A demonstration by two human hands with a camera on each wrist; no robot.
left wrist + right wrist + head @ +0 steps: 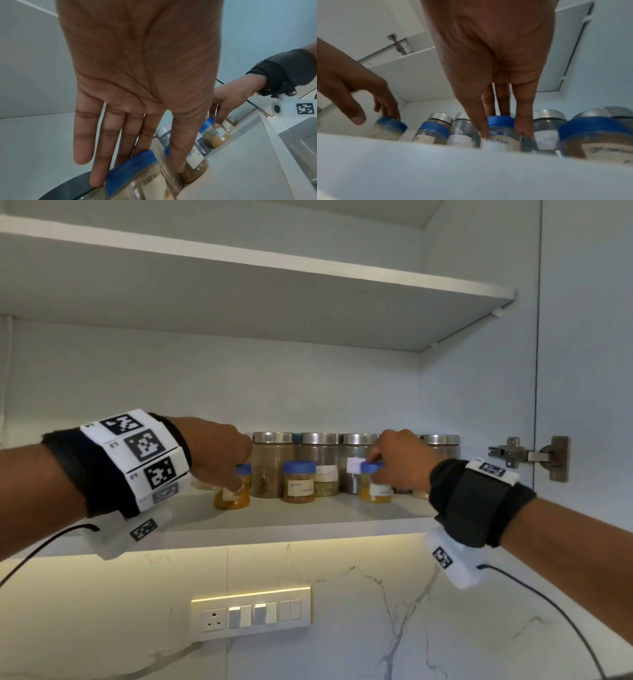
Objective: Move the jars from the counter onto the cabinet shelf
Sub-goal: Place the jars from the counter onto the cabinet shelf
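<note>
Both forearms are seen nearest, reaching onto the cabinet shelf (308, 518). On the left hand (219, 453) the fingers are stretched nearly straight: they are laid over the blue lid of the left jar (233, 491), with the thumb down the jar's side, so the jar is touched between them rather than wrapped. On the right hand (400, 463) the fingers are bent down over the blue cap of the right jar (375, 484), thumb on one side and fingers on the other, so that jar is grasped at its top. Both jars are stood upright near the shelf's front edge, each clear plastic with a paper label and a yellow-orange filling low inside. Between them a third blue-lidded jar (298, 481) holding brownish-yellow contents is untouched. Along the shelf's back a row of taller glass jars (320, 463) with metal lids is stood, filled with brown and greenish contents. Handwriting on the labels cannot be read.
</note>
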